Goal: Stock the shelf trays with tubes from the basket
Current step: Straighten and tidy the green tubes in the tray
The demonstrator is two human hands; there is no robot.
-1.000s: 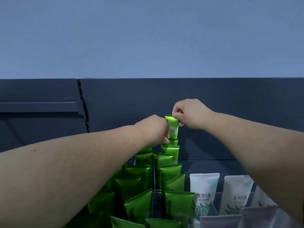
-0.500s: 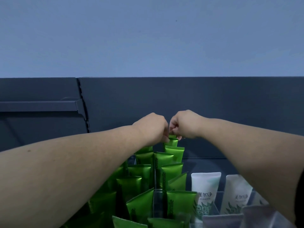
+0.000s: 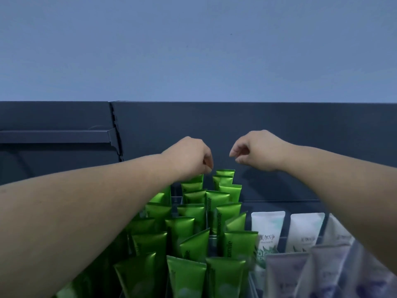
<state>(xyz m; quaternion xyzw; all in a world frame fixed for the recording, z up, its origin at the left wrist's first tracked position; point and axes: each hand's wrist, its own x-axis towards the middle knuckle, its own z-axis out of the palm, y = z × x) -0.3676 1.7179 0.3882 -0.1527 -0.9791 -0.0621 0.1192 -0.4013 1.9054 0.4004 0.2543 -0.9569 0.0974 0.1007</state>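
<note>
Head view: left hand [image 3: 189,155] and right hand [image 3: 256,151] hover curled above green tubes [image 3: 224,179].

A pale blue wall [image 3: 193,50] rises behind the dark back panel [image 3: 257,125], with a slotted upright [image 3: 117,134] and a horizontal rail [image 3: 53,136] at far left.

Blue wall [image 3: 193,50], dark shelf backing [image 3: 257,125]

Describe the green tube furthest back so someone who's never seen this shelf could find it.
From the dark back panel, drop to the green tubes left of the white tubes. In the green row nearest the white ones, take the rearmost tube, below the gap between the left hand and right hand. Its top edge sits higher in view than any other tube's.
</note>
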